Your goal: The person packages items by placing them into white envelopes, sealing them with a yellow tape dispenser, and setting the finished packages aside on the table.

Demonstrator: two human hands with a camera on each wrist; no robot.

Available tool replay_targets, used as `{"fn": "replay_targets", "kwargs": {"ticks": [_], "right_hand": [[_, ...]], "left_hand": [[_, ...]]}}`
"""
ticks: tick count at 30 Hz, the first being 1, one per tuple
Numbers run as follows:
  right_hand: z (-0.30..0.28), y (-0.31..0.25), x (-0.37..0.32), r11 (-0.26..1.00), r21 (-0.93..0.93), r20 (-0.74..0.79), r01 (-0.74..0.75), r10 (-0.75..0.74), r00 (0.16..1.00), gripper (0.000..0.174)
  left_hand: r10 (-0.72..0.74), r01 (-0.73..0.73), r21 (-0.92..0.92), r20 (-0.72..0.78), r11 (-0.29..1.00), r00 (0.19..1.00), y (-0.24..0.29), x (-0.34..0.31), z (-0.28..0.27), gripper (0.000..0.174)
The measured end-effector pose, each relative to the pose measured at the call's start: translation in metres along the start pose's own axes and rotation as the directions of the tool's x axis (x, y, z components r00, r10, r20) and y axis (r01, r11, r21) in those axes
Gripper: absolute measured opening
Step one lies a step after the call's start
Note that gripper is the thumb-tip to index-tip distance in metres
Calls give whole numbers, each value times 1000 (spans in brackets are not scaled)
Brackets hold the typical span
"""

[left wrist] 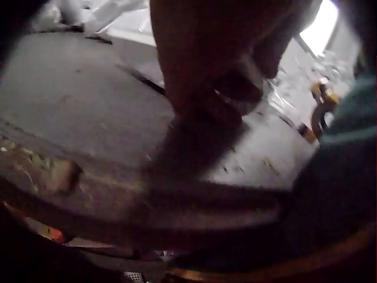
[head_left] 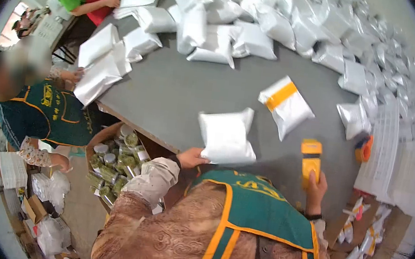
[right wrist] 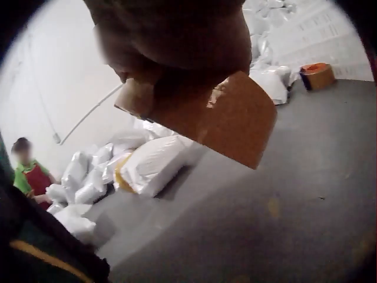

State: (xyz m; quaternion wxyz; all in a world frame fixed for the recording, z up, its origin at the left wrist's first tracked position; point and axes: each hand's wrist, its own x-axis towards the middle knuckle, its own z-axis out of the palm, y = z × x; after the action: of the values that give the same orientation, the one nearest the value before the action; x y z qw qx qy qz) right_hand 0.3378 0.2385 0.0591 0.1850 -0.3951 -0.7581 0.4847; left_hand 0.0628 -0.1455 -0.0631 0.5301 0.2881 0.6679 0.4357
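In the head view, the left hand point(head_left: 192, 158) pinches the lower left corner of a white package point(head_left: 224, 135) at the table's near edge. The right hand point(head_left: 316, 187) grips a yellow tool point(head_left: 310, 161) with a dark band across it, held over the table to the right. Beyond and between them lies a white package with an orange strip point(head_left: 288, 106). In the left wrist view, the left hand point(left wrist: 215, 65) is dark, its fingers bent at the package edge. In the right wrist view, the right hand point(right wrist: 177, 41) holds the brownish tool body point(right wrist: 235, 121) above the grey surface.
White packages point(head_left: 311, 29) pile along the table's far side. A roll of orange tape point(head_left: 363, 148) stands at the right beside white crates point(head_left: 383, 149). At the left is a box of jars point(head_left: 119, 160); two people stand beyond the table's left edge.
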Motion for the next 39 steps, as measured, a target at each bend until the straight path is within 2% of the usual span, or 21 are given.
{"fn": "replay_targets", "kwargs": {"ticks": [1, 4, 5, 7, 8, 10, 11, 14, 15, 18, 21, 23, 25, 28, 31, 32, 34, 35, 37, 38, 39], "right_hand": [[4, -7, -1, 997, -41, 57, 70, -67, 996, 31], [17, -30, -3, 948, -169, 291, 269, -213, 933, 33], [23, -37, -5, 936, -173, 354, 307, -232, 906, 34], [32, -43, -11, 892, -226, 423, 390, -271, 865, 36], [36, -44, -13, 867, -245, 460, 434, -290, 839, 38], [40, -56, -19, 901, -195, 532, 388, -235, 814, 39], [41, -59, -25, 919, -172, 571, 356, -201, 796, 40], [47, -66, -34, 948, -83, 634, 306, -187, 750, 40], [49, -67, -35, 952, -86, 632, 295, -177, 755, 40], [52, -70, -40, 949, -118, 637, 292, -154, 756, 41], [51, -76, -38, 935, -162, 660, 314, -134, 739, 42], [46, -74, -37, 955, -141, 646, 262, -112, 755, 43], [25, -58, -32, 951, -238, 632, 196, -2, 775, 51], [3, 8, -22, 872, -479, 541, 99, 205, 816, 61], [13, 21, -15, 734, -679, 459, 32, 390, 798, 69], [19, 19, -11, 684, -729, 434, 19, 441, 785, 71], [33, 21, -5, 694, -719, 423, 34, 399, 814, 73], [37, 14, -1, 687, -726, 431, 41, 408, 805, 73], [40, 1, 1, 688, -724, 453, 47, 423, 785, 72], [38, -7, 0, 695, -717, 470, 51, 429, 771, 71], [37, -13, -1, 701, -711, 488, 56, 434, 758, 71]], "left_hand": [[96, -95, -14, 49, 995, 994, -20, 15, 13, 46], [-5, 22, 97, -176, 995, 984, 21, 34, 19, 47], [92, -22, 239, -285, 971, 954, 22, 35, 24, 46], [325, -55, 515, -450, 855, 832, 29, 33, 27, 42], [368, -55, 559, -467, 828, 804, 37, 31, 29, 40], [453, -41, 645, -488, 763, 746, 90, 11, 32, 36], [231, -156, 207, -414, 966, 881, 120, 7, 39, 29], [149, -204, -317, -190, 926, 970, 142, 15, 70, 27], [107, -149, -443, -118, 884, 987, 143, 18, 75, 26], [-76, -4, -723, -78, 690, 994, 135, 24, 74, 25], [-129, 11, -745, -102, 668, 986, 130, 26, 68, 22], [-100, -40, -671, -168, 740, 981, 122, 29, 51, 21], [-79, -100, -609, -260, 786, 962, 109, 36, 26, 22], [-256, -10, -554, -401, 833, 880, 63, 59, -6, 24], [-206, 182, -97, -408, 979, 889, 34, 97, 17, 24], [-56, 138, 119, -523, 983, 850, 29, 101, 26, 26], [312, 108, 541, -625, 834, 716, 31, 106, 36, 29], [319, 36, 650, -420, 759, 850, 32, 100, 25, 42], [31, 55, 310, -267, 949, 963, 13, 103, 23, 50], [-93, 111, 119, -144, 987, 985, 0, 105, 25, 54], [-123, 143, 161, -130, 976, 984, 22, 89, 28, 61]]}}
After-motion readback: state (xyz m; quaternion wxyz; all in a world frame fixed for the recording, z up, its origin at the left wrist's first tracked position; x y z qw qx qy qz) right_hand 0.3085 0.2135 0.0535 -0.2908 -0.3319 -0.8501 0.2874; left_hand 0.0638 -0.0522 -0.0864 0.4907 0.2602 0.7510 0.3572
